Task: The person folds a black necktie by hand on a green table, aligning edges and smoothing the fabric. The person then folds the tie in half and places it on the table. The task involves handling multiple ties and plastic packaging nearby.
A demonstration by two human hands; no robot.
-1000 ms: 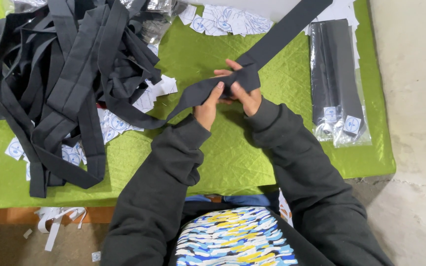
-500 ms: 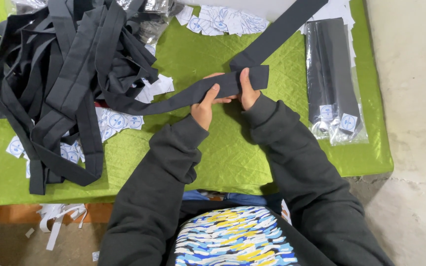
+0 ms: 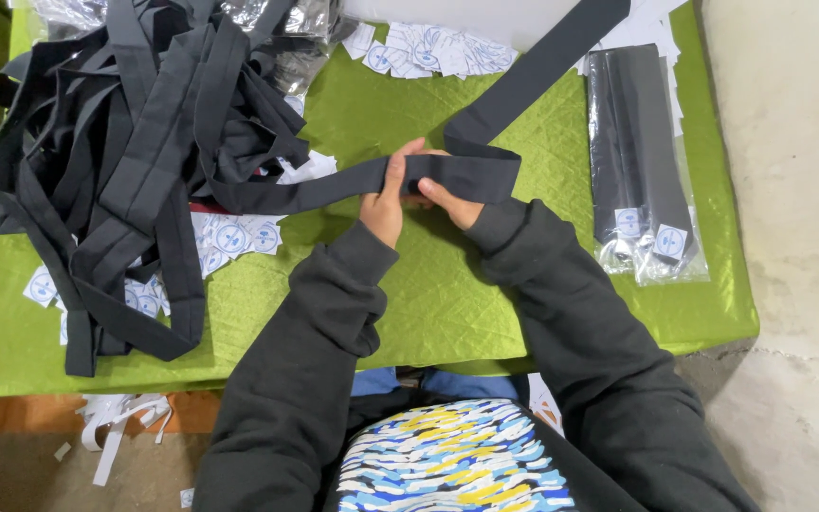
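both hands on a dark fabric strap over the green table

left hand (image 3: 386, 201): fingers curled over the top edge of a long dark strap (image 3: 334, 186), grip closed on it, thumb side facing the body. right hand (image 3: 447, 197): just beside the left, mostly hidden under the same strap; fingers lie beneath the band and appear to pinch it, grip closed.

strap position: held just above the middle of the table (image 3: 447, 303), running roughly level across both hands. to the right of the hands it folds back at a sharp bend and climbs diagonally toward the upper right, passing over a white sheet (image 3: 447, 17) at the far edge. to the left it trails into a big tangled heap of dark straps (image 3: 116, 161) that covers the left part of the table.

around it: table surface is a quilted green cloth. small round-printed white paper tags (image 3: 239, 235) lie scattered beside the heap, more of them (image 3: 428, 55) at the far edge. at right, well apart from the hands, clear plastic bags of folded dark straps (image 3: 637, 161) lie lengthwise, each with a small label near the lower end. both arms in dark sleeves. strips of white paper (image 3: 116, 417) on the floor below the table's near left edge.
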